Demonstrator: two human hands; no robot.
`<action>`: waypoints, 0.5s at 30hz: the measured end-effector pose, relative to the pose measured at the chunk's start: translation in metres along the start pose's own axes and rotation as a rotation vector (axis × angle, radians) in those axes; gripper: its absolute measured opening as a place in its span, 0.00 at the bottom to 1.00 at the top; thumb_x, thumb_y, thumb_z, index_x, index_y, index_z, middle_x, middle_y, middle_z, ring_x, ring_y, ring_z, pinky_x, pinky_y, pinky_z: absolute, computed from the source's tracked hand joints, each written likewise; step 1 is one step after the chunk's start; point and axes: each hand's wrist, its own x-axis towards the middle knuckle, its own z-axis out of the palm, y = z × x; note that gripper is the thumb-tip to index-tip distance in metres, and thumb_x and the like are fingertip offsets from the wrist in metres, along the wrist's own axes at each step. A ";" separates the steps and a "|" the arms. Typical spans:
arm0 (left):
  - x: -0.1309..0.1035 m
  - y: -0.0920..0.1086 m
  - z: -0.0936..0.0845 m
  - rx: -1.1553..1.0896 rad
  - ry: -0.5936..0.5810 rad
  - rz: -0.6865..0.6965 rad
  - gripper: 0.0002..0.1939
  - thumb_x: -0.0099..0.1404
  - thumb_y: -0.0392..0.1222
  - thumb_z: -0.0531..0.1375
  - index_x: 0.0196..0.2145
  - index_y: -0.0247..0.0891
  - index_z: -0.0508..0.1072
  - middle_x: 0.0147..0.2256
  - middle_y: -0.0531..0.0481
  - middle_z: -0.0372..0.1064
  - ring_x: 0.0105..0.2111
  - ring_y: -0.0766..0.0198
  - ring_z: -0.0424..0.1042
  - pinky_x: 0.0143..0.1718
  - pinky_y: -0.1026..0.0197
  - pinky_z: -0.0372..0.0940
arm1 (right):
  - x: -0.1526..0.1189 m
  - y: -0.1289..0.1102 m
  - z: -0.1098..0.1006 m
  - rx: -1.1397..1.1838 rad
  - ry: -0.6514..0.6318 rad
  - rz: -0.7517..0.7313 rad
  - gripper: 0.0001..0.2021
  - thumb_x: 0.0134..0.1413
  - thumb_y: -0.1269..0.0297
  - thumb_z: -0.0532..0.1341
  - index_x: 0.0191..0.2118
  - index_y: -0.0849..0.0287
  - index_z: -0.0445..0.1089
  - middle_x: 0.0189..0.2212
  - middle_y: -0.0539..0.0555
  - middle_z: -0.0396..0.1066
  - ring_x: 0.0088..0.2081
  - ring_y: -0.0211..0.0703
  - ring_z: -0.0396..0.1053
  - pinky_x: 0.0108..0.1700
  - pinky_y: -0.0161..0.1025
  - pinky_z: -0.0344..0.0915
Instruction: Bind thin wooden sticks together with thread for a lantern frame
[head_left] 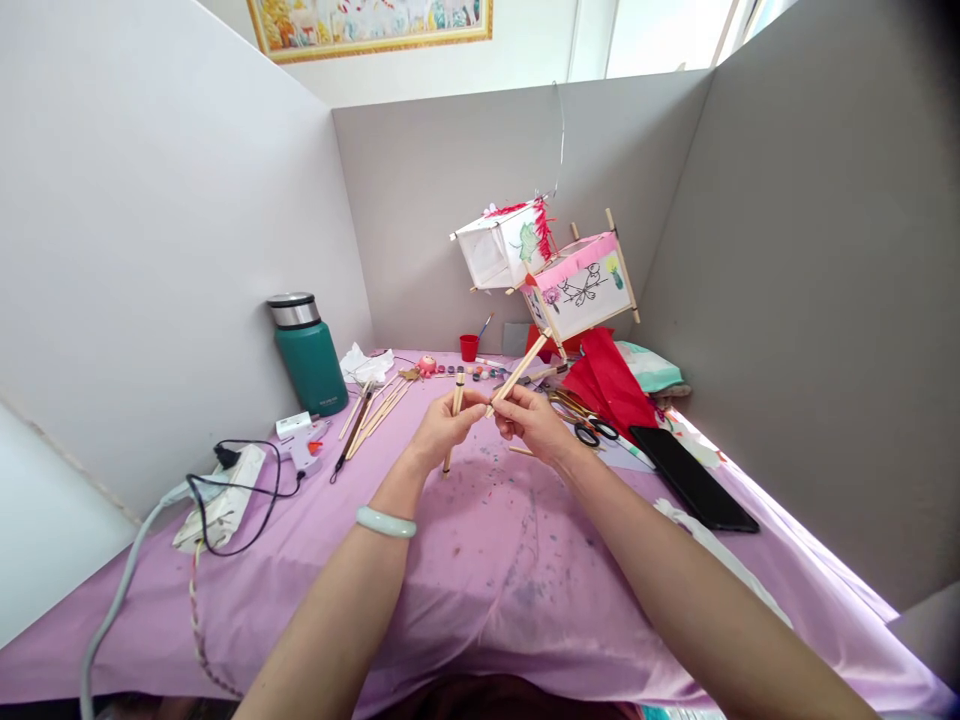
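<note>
My left hand [442,430] is closed around a short pair of wooden sticks [458,392], almost upright, with dark bands near the top and bottom. My right hand [534,422] pinches a longer bundle of wooden sticks [526,362] that slants up to the right. The fingertips of both hands meet at the lower end of this bundle. Just behind its upper end is a paper lantern [585,300] with a wooden frame, pink trim and drawings. A white lantern [510,245] with a green leaf and red fringe is beside it, below a thin wire.
Loose sticks [381,418], a brush and a glue gun [301,440] lie left, near a green bottle [309,360] and power strip [221,505]. Paint pots and a red cup [469,348] stand behind. Scissors [589,432], red cloth [609,380] and a black phone [694,478] lie right. Grey partitions [450,180] surround the table.
</note>
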 end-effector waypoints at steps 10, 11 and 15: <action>-0.002 0.002 0.003 0.052 -0.008 0.081 0.16 0.48 0.45 0.69 0.33 0.35 0.73 0.28 0.51 0.71 0.22 0.72 0.64 0.22 0.66 0.55 | 0.001 0.004 -0.006 0.125 -0.067 -0.008 0.14 0.48 0.55 0.66 0.35 0.60 0.68 0.22 0.46 0.65 0.19 0.31 0.61 0.20 0.32 0.59; -0.002 0.002 0.003 0.054 -0.013 0.083 0.16 0.48 0.45 0.69 0.33 0.35 0.73 0.28 0.51 0.71 0.22 0.71 0.64 0.22 0.66 0.56 | 0.002 0.005 -0.007 0.123 -0.068 -0.010 0.14 0.48 0.55 0.66 0.35 0.60 0.68 0.23 0.46 0.65 0.19 0.31 0.61 0.20 0.32 0.60; -0.001 -0.001 0.001 0.058 -0.012 0.104 0.16 0.47 0.44 0.69 0.32 0.34 0.73 0.30 0.50 0.73 0.23 0.70 0.66 0.25 0.65 0.59 | 0.001 0.007 -0.006 0.121 -0.068 -0.027 0.15 0.48 0.55 0.67 0.35 0.60 0.68 0.23 0.46 0.66 0.19 0.31 0.63 0.20 0.31 0.60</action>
